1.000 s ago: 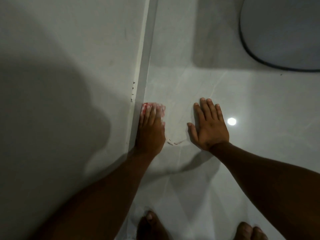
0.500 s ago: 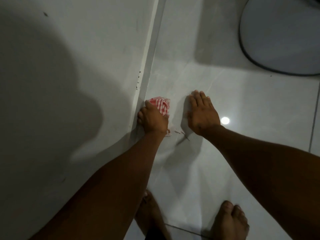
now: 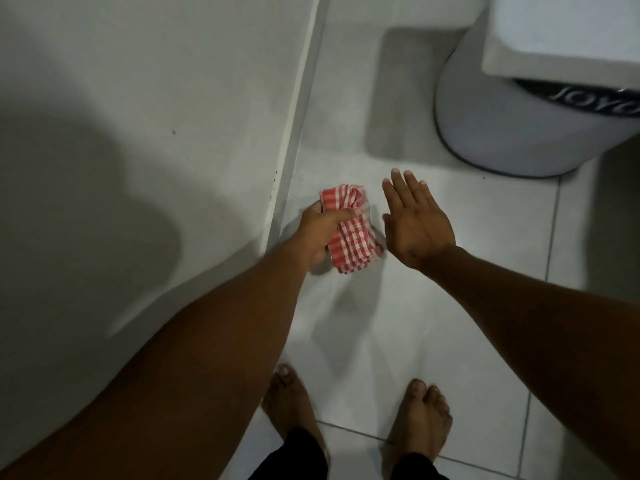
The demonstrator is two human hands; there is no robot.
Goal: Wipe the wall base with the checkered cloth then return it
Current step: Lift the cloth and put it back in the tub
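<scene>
The left hand [image 3: 320, 233] grips the bunched checkered cloth [image 3: 349, 230], held just beside the wall base [image 3: 294, 133] and seemingly clear of the floor [image 3: 398, 323], though blur makes that uncertain. The right hand [image 3: 415, 223] hovers open, fingers spread, near the cloth. Wiping looks finished; returning the cloth comes next. The bin [image 3: 519, 126] crowds the far right, while open tiles lie ahead of the bare feet.
</scene>
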